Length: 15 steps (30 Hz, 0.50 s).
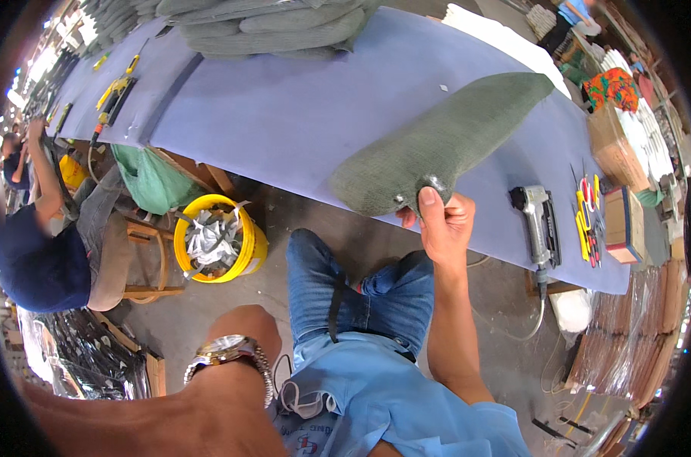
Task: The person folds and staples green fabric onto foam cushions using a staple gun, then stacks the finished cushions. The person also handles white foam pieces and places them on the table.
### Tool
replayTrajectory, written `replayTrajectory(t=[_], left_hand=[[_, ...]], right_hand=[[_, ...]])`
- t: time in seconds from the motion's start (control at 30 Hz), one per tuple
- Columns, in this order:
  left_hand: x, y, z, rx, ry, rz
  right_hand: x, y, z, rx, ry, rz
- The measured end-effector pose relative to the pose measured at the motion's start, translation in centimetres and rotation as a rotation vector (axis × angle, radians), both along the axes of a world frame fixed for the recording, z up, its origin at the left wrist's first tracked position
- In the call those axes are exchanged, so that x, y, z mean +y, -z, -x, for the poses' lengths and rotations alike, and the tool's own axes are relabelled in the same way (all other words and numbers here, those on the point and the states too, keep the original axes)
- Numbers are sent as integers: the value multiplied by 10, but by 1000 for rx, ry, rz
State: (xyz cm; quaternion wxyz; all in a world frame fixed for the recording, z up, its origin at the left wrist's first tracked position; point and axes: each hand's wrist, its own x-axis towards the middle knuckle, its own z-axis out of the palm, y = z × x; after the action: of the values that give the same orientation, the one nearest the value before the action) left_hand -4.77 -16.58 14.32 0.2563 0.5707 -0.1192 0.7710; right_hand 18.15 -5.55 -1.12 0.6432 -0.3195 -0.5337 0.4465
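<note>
From the worker's lap (357, 312), I count one grey-green padded piece (429, 141) at one o'clock over the surface (269, 114), one air gun (538, 228) at two, one yellow bucket (255, 247) at ten. Of the two hands, the right hand (446, 227) pinches the piece's near edge, forearm stretched forward; the left hand (252, 326), near nine, hides its fingers, so I can't tell its grip.
</note>
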Motion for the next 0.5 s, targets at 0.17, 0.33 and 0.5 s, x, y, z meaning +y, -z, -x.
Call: replayTrajectory(t=[0.17,0.33,0.5], left_hand=[[-11,1,8,-6,-3,16],[-19,2,6,-6,3,2],[-25,2,8,-9,17,8]], right_hand=[[-4,3,-2,58,-27,-21],[-11,13,-17,66,-31,-6],[-20,17,-21,53,-42,-11]])
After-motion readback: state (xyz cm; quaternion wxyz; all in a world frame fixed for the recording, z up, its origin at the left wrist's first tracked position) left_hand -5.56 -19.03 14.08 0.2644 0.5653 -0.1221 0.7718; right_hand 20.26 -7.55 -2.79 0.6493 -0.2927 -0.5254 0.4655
